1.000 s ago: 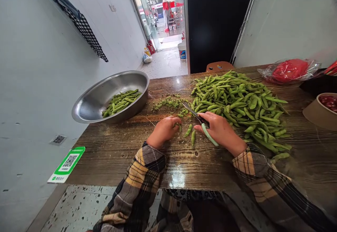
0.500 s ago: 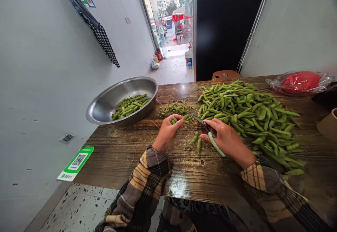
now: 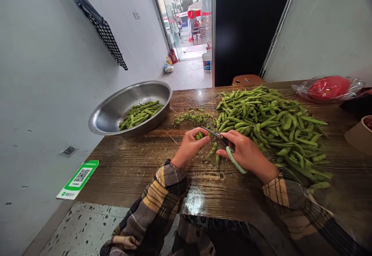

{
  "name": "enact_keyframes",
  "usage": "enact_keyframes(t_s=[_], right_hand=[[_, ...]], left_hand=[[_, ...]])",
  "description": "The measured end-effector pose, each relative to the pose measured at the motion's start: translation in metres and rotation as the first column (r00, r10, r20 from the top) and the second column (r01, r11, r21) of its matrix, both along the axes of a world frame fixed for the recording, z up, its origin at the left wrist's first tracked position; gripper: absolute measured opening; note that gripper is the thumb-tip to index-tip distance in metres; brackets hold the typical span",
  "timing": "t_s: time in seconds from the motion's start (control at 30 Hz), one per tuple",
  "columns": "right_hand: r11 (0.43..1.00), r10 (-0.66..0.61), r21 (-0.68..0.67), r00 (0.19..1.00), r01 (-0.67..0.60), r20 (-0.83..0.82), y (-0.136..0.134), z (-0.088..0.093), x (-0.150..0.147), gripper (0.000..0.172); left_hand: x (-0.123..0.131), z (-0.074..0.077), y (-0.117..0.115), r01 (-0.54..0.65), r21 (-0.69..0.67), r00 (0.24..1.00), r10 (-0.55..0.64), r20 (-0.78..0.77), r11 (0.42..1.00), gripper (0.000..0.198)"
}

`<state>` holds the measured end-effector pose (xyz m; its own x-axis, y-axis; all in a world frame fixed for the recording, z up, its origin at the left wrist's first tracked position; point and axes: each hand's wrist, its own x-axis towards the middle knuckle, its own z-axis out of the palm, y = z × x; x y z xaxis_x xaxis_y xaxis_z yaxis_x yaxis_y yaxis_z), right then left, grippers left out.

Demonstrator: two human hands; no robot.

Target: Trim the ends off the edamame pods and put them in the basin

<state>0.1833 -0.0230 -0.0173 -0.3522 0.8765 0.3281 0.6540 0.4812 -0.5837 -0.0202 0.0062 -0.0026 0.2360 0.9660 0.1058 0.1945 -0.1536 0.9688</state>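
The left hand (image 3: 189, 147) pinches green pods (image 3: 199, 135); the right hand (image 3: 247, 152) curls around scissors (image 3: 236, 162), their blades (image 3: 212, 132) just beside that pinch. Left of both grips, a metal basin (image 3: 101, 122) holds more pods (image 3: 142, 114); well to their right, a tan bowl (image 3: 358, 135) holds something dark red (image 3: 368, 122).

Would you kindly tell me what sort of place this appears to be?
Probably a small eatery or shop: a green QR-code card at the edge of the wooden table, a glass door facing outside, and a heap of green pods.
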Motion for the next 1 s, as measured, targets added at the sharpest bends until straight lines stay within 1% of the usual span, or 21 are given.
enact_keyframes(t_s=[0.17,0.23,0.33,0.4,0.43,0.5,0.57,0.63,0.7,0.9,1.0], right_hand=[[1.0,0.001,0.01,0.999,-0.002,0.051,0.0,0.003,0.004,0.037],[1.0,0.013,-0.005,0.997,-0.013,0.081,0.001,0.004,0.004,0.036],[1.0,0.017,-0.021,0.993,-0.015,0.114,0.002,0.004,0.004,0.037],[1.0,-0.006,-0.023,0.993,0.009,0.115,0.002,0.004,0.004,0.038],[0.999,-0.024,-0.02,0.994,0.027,0.109,0.002,0.005,0.004,0.039],[0.998,-0.061,-0.006,0.994,0.062,0.088,0.002,0.005,0.003,0.039],[0.997,-0.082,0.012,0.994,0.081,0.069,0.002,0.005,0.003,0.04],[0.996,-0.085,0.021,0.995,0.083,0.06,0.002,0.004,0.002,0.039],[0.996,-0.081,0.027,0.995,0.08,0.056,0.001,0.003,0.002,0.038],[0.998,-0.053,0.025,0.996,0.051,0.069,0.001,-0.001,0.001,0.041],[0.999,-0.034,0.005,0.994,0.034,0.105,-0.001,0.0,-0.002,0.045]], left_hand=[[-0.005,-0.002,0.002,-0.02,-0.037,0.999,0.018,-0.041,0.999,0.021],[-0.008,-0.002,0.005,-0.036,-0.02,0.997,0.035,-0.068,0.999,0.021],[-0.011,-0.001,0.008,-0.072,0.039,0.991,0.076,-0.111,0.997,0.02],[-0.013,-0.001,0.009,-0.096,0.056,0.988,0.102,-0.117,0.994,0.02],[-0.013,-0.001,0.009,-0.104,0.041,0.989,0.108,-0.101,0.994,0.02],[-0.013,-0.001,0.009,-0.11,-0.036,0.994,0.109,-0.023,0.993,0.023],[-0.012,-0.002,0.009,-0.107,-0.142,0.987,0.123,0.108,0.984,0.027],[-0.01,-0.002,0.009,-0.107,-0.24,0.956,0.166,0.241,0.965,0.032],[-0.008,-0.001,0.008,-0.102,-0.308,0.921,0.206,0.33,0.946,0.037],[-0.006,0.004,0.007,-0.048,-0.362,0.865,0.22,0.451,0.931,0.04],[-0.005,0.004,0.005,-0.02,-0.389,0.848,0.222,0.481,0.921,0.039]])
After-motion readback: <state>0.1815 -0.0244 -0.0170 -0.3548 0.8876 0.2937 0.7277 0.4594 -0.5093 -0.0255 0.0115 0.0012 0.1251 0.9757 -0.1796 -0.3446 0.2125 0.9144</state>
